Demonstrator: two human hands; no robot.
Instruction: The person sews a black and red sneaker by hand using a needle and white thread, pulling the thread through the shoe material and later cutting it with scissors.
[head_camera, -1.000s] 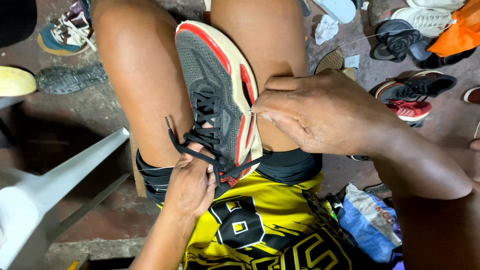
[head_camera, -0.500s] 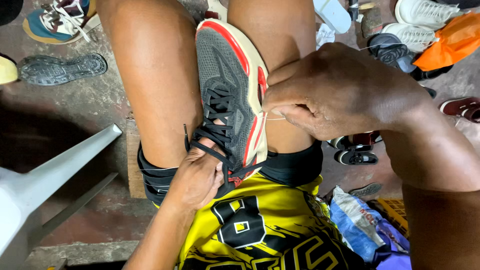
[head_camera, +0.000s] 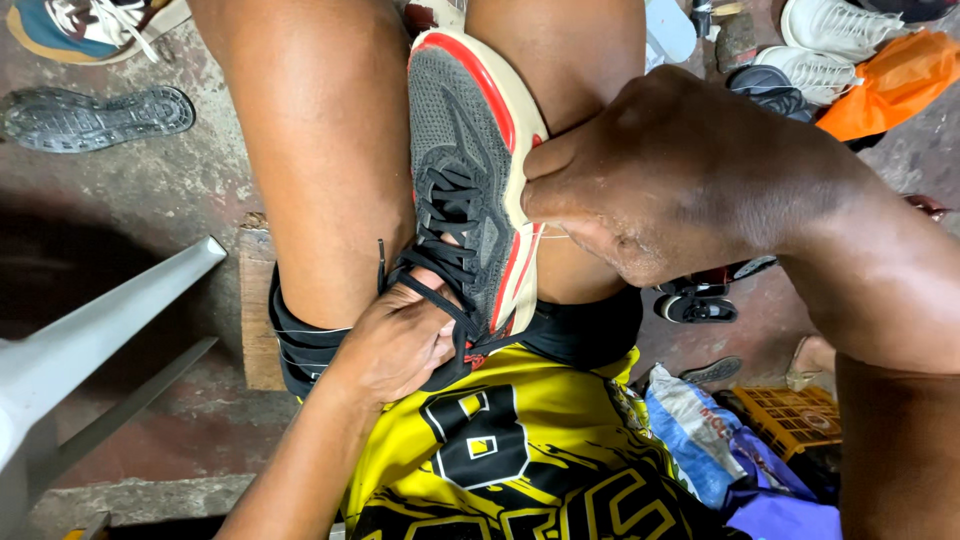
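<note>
Left hand (head_camera: 395, 345) grip clamped on sneaker (head_camera: 470, 200) heel, right hand (head_camera: 670, 175) grip pinching its sole edge

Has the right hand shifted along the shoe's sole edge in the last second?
Yes. The right hand has moved up the grey shoe toward its toe; its fingertips now press the cream sole edge nearer the red toe section than before.

1. The left hand (head_camera: 400, 345) covers the heel end of the grey sneaker (head_camera: 470, 190), and its fingertips are tucked out of sight.
2. The right hand (head_camera: 660, 170) hides its own fingertips against the sole edge; what they pinch cannot be told.
3. The multicoloured shoe (head_camera: 95, 22) at top left is cut by the frame.
4. The orange bag (head_camera: 890, 85) runs off the right edge.
</note>
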